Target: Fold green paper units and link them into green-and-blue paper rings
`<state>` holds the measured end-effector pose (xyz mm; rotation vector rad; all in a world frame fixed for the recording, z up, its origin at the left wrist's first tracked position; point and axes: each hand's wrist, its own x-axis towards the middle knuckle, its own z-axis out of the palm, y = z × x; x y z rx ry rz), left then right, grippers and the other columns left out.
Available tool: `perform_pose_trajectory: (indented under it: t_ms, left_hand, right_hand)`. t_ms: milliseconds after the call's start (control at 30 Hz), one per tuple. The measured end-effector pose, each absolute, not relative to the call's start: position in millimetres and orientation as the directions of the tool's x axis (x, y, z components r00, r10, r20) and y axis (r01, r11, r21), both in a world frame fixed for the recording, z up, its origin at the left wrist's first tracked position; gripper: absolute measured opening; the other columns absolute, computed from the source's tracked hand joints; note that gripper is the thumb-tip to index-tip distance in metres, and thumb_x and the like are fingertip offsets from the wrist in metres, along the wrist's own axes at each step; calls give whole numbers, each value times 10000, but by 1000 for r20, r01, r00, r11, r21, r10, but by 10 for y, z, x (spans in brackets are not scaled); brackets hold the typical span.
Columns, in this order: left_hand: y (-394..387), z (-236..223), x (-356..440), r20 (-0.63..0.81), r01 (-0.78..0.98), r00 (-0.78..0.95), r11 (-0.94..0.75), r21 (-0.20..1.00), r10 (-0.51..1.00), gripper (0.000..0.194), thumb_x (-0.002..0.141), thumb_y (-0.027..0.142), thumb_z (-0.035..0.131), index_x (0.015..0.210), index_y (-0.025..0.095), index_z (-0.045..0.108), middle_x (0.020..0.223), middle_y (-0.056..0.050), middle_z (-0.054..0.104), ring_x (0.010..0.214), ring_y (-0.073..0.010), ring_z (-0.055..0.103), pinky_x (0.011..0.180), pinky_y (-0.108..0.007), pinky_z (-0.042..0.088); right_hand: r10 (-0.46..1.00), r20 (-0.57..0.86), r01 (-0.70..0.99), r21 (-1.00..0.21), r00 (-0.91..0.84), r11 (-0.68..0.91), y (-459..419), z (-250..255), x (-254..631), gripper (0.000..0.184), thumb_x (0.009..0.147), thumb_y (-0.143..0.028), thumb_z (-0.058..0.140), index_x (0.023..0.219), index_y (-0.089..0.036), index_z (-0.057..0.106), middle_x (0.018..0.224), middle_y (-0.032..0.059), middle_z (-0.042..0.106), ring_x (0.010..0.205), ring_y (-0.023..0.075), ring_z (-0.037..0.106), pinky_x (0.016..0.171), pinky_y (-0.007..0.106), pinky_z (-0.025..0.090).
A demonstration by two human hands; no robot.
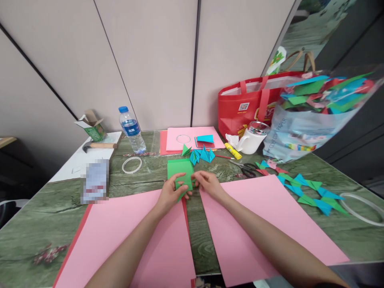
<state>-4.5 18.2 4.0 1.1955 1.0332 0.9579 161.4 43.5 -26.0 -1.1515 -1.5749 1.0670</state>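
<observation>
Left hand (171, 193) pinches green paper (189, 182) between thumb and fingers, mid-table. Right hand (209, 184) at its 3 o'clock, fingertips bunched; cannot tell if gripping. Green sheets (177, 167) at 11, blue folded pieces (207, 154) at 1, glue stick (233, 151) at 2.

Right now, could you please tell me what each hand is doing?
Left hand: closed on a piece of green paper.
Right hand: fingers curled beside the paper's edge; whether it grips anything cannot be told.
</observation>
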Motion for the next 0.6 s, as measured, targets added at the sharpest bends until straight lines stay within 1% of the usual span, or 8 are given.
perform_pose_trajectory:
  t_ms: [67,100,167,233,300,433,500,600]
  left_hand:
    - [186,9,-50,-111,24,289,109,994,951,394,727,350,609,1023,116,497,585,-9,628,443,-114,574,477,-224,439]
    - [188,-7,-52,-114,55,289,102,993,950,355,748,377,578,978,116,506,537,0,614,412,-106,549,453,-213,421]
    - [192,-30,-56,-128,100,270,104,990,954,325,778,428,516,886,122,512,461,15,577,355,-95,495,393,-191,368]
    - [193,-37,-57,-150,117,258,123,986,955,340,785,463,480,811,126,517,447,16,566,312,-78,434,342,-179,302]
    - [192,-33,-53,-154,96,252,134,986,955,351,776,467,486,835,124,534,500,6,596,305,-61,392,321,-174,258]
    - [181,-25,-25,-124,19,257,123,992,958,397,764,425,515,1032,132,525,612,-12,643,330,-47,368,330,-170,244]
    - [171,-22,-3,-110,16,242,109,994,964,377,764,411,518,1014,129,538,595,-9,637,321,-44,352,332,-173,240]
    - [153,-7,24,-62,66,180,50,997,982,311,763,393,520,924,132,571,523,18,602,300,-48,349,332,-181,257]
  right_hand:
    - [951,172,181,-958,-258,222,380,-242,1549,288,738,-454,551,670,-175,580,562,-21,533,524,114,477,491,222,385]
    - [947,190,177,-954,-257,240,365,-242,1528,299,717,-452,575,609,-174,550,558,-24,518,530,110,465,494,218,375]
    - [956,210,172,-954,-204,246,359,-251,1510,342,707,-454,583,535,-176,482,531,-35,466,515,99,425,479,212,343]
    - [972,189,161,-964,-141,211,372,-266,1518,366,713,-466,569,519,-183,441,494,-50,409,475,88,377,449,210,302]
    - [982,147,149,-975,-118,164,384,-275,1534,370,712,-481,564,529,-190,430,468,-60,394,439,83,351,424,211,276]
    - [989,95,133,-985,-113,109,367,-267,1540,378,740,-507,522,545,-196,433,444,-59,422,394,85,362,401,218,278]
    - [993,97,129,-986,-73,106,342,-254,1526,377,759,-514,494,562,-197,444,433,-59,417,386,90,373,399,220,285]
    - [989,144,144,-979,-10,144,309,-238,1498,360,778,-508,473,592,-201,454,441,-59,412,402,99,391,412,224,300]
